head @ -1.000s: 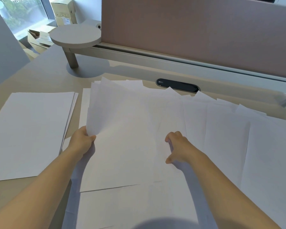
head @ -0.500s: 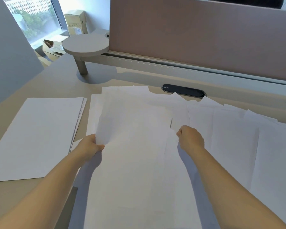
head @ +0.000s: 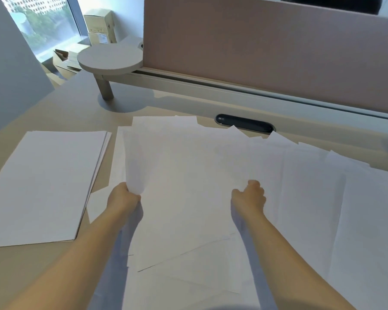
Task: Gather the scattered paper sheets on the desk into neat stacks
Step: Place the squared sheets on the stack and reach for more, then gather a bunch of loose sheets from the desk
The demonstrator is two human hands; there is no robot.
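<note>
Many white paper sheets [head: 311,193] lie overlapped across the middle and right of the desk. A bundle of sheets [head: 184,186] in the centre is held at both sides. My left hand [head: 123,198] is closed on the bundle's left edge, which curls upward. My right hand [head: 249,198] has its fingers curled on the bundle's right part, pinching paper. A squared stack of sheets [head: 43,186] rests flat on the desk to the left, apart from the bundle.
A round grey shelf on a post [head: 110,60] stands at the back left. A dark oval cable port [head: 244,123] sits behind the sheets. A pink-brown partition [head: 267,48] closes the desk's far side. Cardboard boxes [head: 99,25] stand by the window.
My right hand has slid back toward me and to the right while gripping paper. The bundle between my hands has widened and shifted slightly; my left hand keeps its grip.
</note>
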